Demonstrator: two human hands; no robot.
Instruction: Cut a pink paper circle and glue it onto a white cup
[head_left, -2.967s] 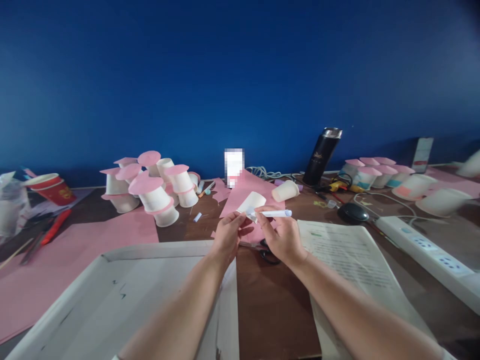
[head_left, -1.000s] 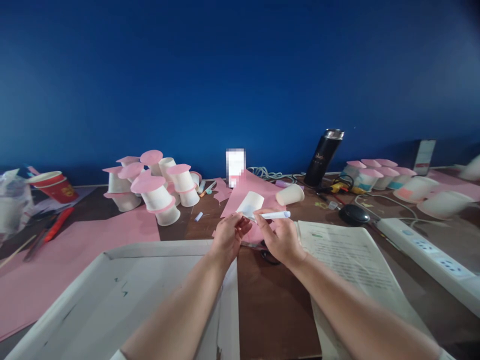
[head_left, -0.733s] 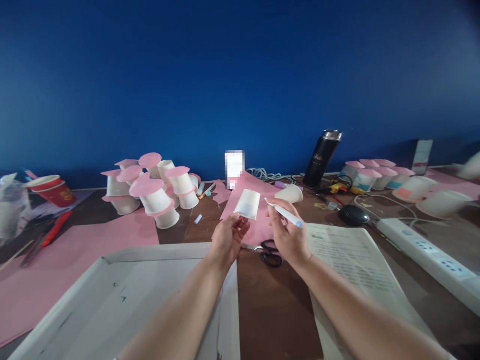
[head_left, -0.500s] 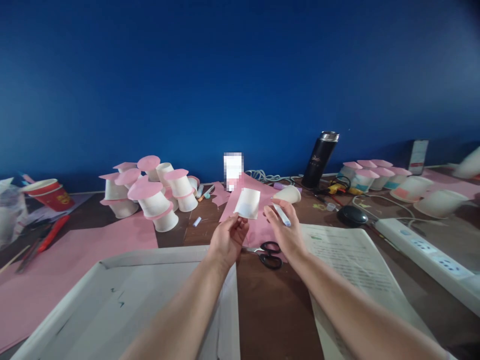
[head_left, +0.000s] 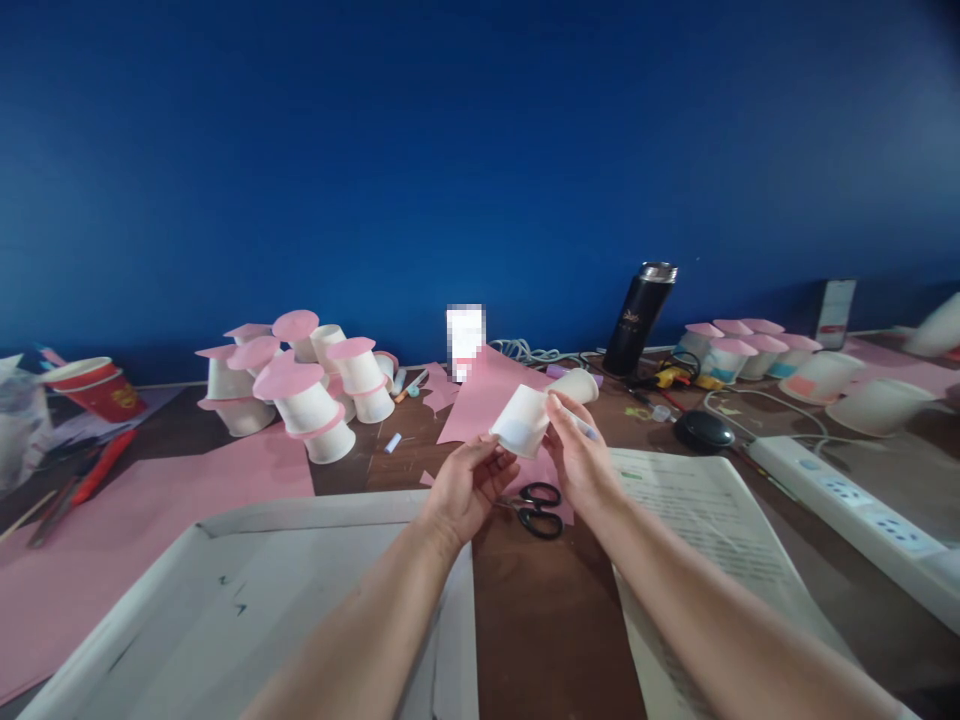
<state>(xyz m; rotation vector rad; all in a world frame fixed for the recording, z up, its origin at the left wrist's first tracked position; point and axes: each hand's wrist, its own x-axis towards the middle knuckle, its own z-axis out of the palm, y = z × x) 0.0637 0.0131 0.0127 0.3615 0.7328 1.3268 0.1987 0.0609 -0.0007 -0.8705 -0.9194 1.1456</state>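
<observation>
A small white paper cup point(head_left: 520, 420) is tilted over the pink paper between my hands. My left hand point(head_left: 474, 488) is closed on its lower left edge with the fingertips. My right hand point(head_left: 581, 455) holds a white marker point(head_left: 583, 426) between its fingers, and its thumb and fingertips touch the cup's right side. The marker's tip is hidden by the hand. Just below the cup, black-handled scissors point(head_left: 541, 510) lie on the table. Behind my right hand another white cup point(head_left: 574, 386) rests on its side. A marker cap point(head_left: 393, 443) lies off to the left.
Stacked cups with pink paper discs point(head_left: 304, 400) stand at left. A black thermos point(head_left: 640, 320), a computer mouse point(head_left: 705, 431) and a power strip point(head_left: 862, 510) are to the right. A white tray-like board point(head_left: 315, 600) and a printed sheet point(head_left: 697, 520) flank my forearms.
The cup has moved right and turned, now showing its rounded side. My right hand has come to touch it, with the marker still in its fingers. My left hand shifted slightly right.
</observation>
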